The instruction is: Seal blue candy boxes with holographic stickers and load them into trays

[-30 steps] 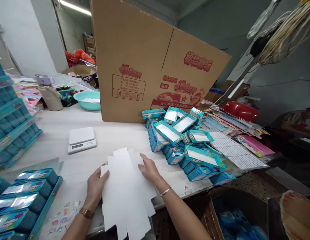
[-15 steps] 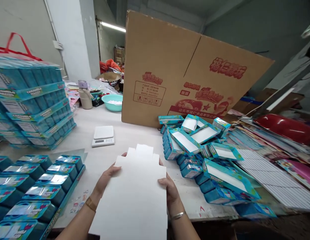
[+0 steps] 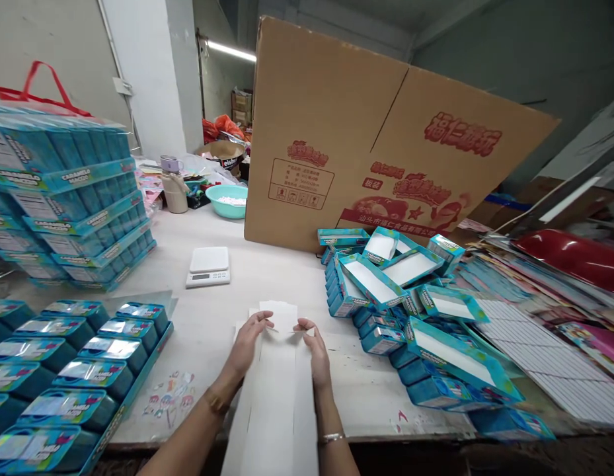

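A flat white cardboard box blank point(image 3: 279, 390) lies on the white table point(image 3: 207, 317) in front of me, its long sides folded up. My left hand point(image 3: 246, 344) pinches the left side near the far end. My right hand point(image 3: 314, 350) pinches the right side opposite it. The blank's end flap point(image 3: 279, 314) lies flat beyond my fingers. Both hands are closed on the cardboard.
A heap of folded teal trays point(image 3: 386, 277) lies at the right. A tray of teal packs point(image 3: 73, 370) sits at the near left, wrapped stacks point(image 3: 59, 198) behind it. A small white scale point(image 3: 208, 266), a large brown carton point(image 3: 381, 152) and a teal bowl point(image 3: 227, 200) stand farther back.
The blank was held spread out flat above the table; now it lies on the table with its sides folded inward and my hands have moved to its far end.
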`<state>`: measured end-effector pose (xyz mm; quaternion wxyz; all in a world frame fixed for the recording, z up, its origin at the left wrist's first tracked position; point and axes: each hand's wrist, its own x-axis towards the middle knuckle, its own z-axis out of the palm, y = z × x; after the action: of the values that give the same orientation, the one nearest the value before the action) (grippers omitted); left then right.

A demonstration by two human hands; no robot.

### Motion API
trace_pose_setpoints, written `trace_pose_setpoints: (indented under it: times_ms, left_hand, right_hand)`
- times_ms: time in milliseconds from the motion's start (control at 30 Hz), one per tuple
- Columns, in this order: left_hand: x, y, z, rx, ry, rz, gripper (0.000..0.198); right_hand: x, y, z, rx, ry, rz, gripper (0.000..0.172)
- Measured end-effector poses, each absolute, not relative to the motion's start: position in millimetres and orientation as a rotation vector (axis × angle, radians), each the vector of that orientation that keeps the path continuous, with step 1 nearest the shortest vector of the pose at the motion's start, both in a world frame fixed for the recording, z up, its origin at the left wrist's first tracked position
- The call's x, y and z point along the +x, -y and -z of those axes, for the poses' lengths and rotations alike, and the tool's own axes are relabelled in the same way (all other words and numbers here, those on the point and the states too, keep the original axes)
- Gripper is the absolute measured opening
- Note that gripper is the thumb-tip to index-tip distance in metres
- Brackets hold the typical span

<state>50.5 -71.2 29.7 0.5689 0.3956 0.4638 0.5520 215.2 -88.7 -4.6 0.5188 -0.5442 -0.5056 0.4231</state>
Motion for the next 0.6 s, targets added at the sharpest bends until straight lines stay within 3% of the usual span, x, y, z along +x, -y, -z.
trace_pose_setpoints:
  times_ms: [67, 133, 200, 300, 467, 600]
  left_hand:
    - [64.7, 61.5, -16.1, 0.966, -1.200, -1.318, 0.031]
    - [72.1, 54.3, -1.7, 0.917, -1.250, -1.348, 0.044]
    - [71.4, 50.1, 8.9, 0.895, -1.273, -1.378, 0.056]
    - [62.4, 46.8, 14.3, 0.943, -1.194, -1.344, 0.052]
    - [55.1, 40.0, 16.7, 0.970, -1.038, -1.258, 0.050]
    - [57.4, 34.5, 25.8, 0.904, -1.000, -1.265, 0.066]
  right_hand:
    - [201.8, 82.0, 11.5, -1.401, 1.170, -0.966, 0.065]
    - [192.6, 76.5, 16.9, -1.479, 1.125, -0.920, 0.072]
    - [189.5, 72.6, 19.3, -1.493, 1.133, -0.908, 0.069]
    - [191.5, 68.8, 19.7, -1.452, 1.209, -0.911, 0.057]
    - [198.8, 58.5, 19.2, -1.501, 1.394, -0.905, 0.072]
    - [213.3, 45.4, 4.6, -1.569, 1.728, -0.846, 0.042]
